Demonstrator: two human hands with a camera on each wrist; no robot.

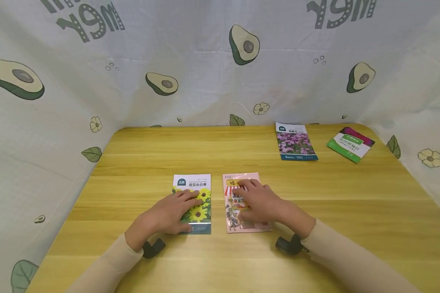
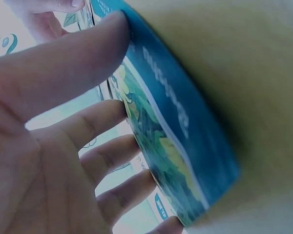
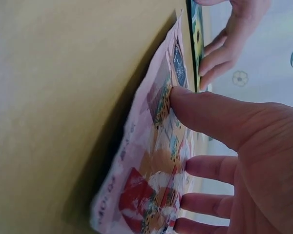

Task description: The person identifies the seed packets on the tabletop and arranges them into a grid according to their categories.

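Observation:
A seed packet with yellow sunflowers (image 1: 199, 214) lies flat on the table at the centre left. My left hand (image 1: 171, 211) rests on it, fingers spread, with the fingertips and thumb (image 2: 107, 48) touching its printed face. Just to its right, apart by a narrow gap, is a pink seed packet (image 1: 234, 213) with a drawn stall picture. The fingertips of my right hand (image 1: 262, 202) touch this one from the right side, and the thumb (image 3: 190, 105) presses near its lower part. Each hand covers part of its packet.
Farther back on the wooden table (image 1: 190, 146) lies a packet with purple flowers (image 1: 296, 142). A green and white packet (image 1: 350, 144) lies tilted near the back right corner. An avocado-print cloth (image 1: 205, 53) hangs behind the table.

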